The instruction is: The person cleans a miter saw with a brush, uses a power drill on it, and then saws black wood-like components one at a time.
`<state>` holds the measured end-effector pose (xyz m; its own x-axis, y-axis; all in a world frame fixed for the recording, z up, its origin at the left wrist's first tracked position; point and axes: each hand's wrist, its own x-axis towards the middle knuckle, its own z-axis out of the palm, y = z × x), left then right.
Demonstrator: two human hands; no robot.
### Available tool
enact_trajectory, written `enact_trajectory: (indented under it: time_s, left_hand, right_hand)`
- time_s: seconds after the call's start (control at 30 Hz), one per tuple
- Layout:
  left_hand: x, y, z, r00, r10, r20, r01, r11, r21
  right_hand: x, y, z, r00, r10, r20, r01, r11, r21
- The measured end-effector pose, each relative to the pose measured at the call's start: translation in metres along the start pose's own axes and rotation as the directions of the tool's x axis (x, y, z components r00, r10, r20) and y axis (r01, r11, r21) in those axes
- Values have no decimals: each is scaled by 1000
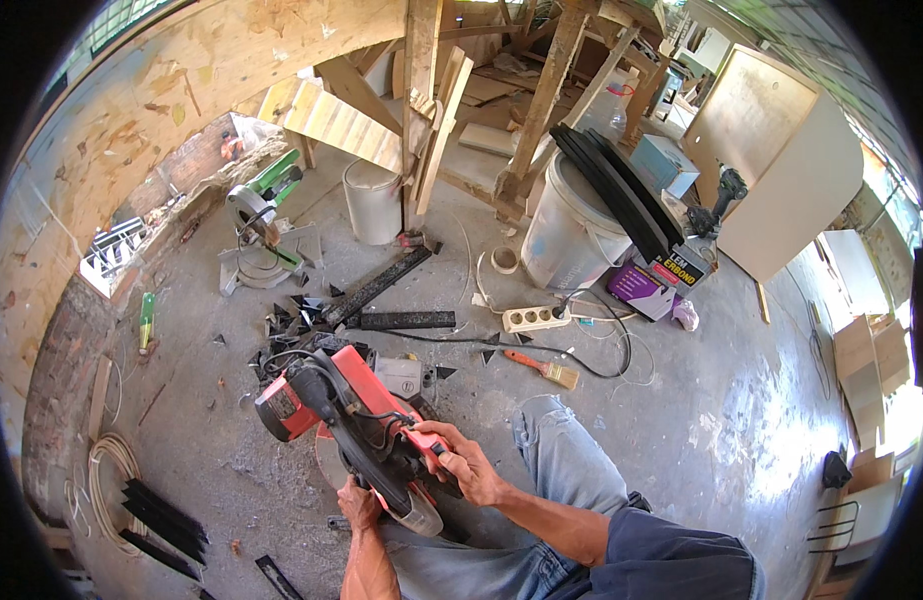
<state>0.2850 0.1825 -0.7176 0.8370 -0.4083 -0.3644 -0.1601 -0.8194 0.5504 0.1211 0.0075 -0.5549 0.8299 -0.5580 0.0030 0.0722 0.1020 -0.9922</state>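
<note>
A red and black mitre saw [366, 385] stands on the floor in front of me, tilted toward my legs. My right hand [466, 468] is wrapped around its red handle, the thumb near a black switch. Low beside the saw's guard and blade, my left hand [358, 506] is closed; what its fingers hold is hidden by the saw and the hand. A short dark end [337, 522] pokes out next to that hand. Behind the saw's motor lies a heap of black cut-off pieces [299, 318], with a longer black strip [409, 320] beside it.
A white power strip [536, 319] with a black cable and a paintbrush [543, 368] lie right of the saw. Farther back stands a white bucket [571, 235] with black strips [621, 190] across it. A green saw [266, 225], coiled cable [111, 465] and more black strips [166, 520] are left.
</note>
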Motion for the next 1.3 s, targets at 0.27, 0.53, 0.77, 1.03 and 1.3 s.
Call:
enact_trajectory:
  time_s: [0.27, 0.53, 0.77, 1.03, 1.3]
  left_hand:
    - [1, -5, 3, 1000, 5, -7, -5, 1000, -2]
    - [-1, -2, 5, 998, 57, -29, -58, 998, -35]
    - [2, -6, 4, 1000, 24, -12, -24, 999, 32]
    - [-2, 2, -3, 1000, 15, 7, -15, 1000, 9]
    - [3, -10, 4, 999, 42, 5, -42, 999, 23]
  right_hand:
    - [0, -3, 1, 1000, 6, -5, -6, 1000, -10]
    - [1, -4, 0, 1000, 0, 2, 0, 1000, 30]
    - [2, -6, 2, 1000, -1, -3, 1, 1000, 23]
    - [1, -9, 2, 1000, 9, -4, -9, 1000, 28]
    - [3, -7, 2, 1000, 6, -5, -6, 1000, 22]
